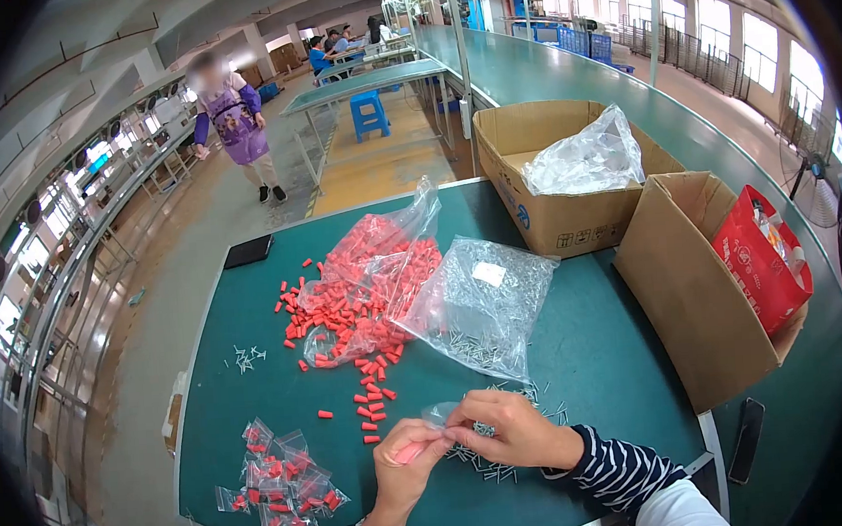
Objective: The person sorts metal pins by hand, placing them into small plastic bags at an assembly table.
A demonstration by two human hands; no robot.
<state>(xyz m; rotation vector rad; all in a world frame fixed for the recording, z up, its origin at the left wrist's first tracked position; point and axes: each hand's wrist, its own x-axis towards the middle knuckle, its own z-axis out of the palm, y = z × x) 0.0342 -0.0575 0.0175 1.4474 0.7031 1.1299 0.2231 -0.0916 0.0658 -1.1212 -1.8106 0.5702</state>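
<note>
Near the front of the green table (pixel 580 340), both my hands pinch a small clear plastic bag (pixel 438 413). My left hand (pixel 405 466) is closed at the bag's left side, with a pinkish-red patch showing between its fingers. Thumb and fingers of my right hand (pixel 516 431) meet the left fingertips at the bag. Loose screws (pixel 496 471) lie under and around the right hand. Beyond it rests a large clear bag of screws (pixel 491 302). Loose red plastic plugs (pixel 370 411) trail from an opened bag of red plugs (pixel 372 251) toward my hands.
Filled small bags (pixel 282 484) form a pile at front left. A few screws (pixel 246 358) lie farther left, below a dark phone-like object (pixel 249 251). Cardboard boxes (pixel 573 220) and a red bag (pixel 758 262) stand right. A person in a purple apron (pixel 235 130) is in the aisle.
</note>
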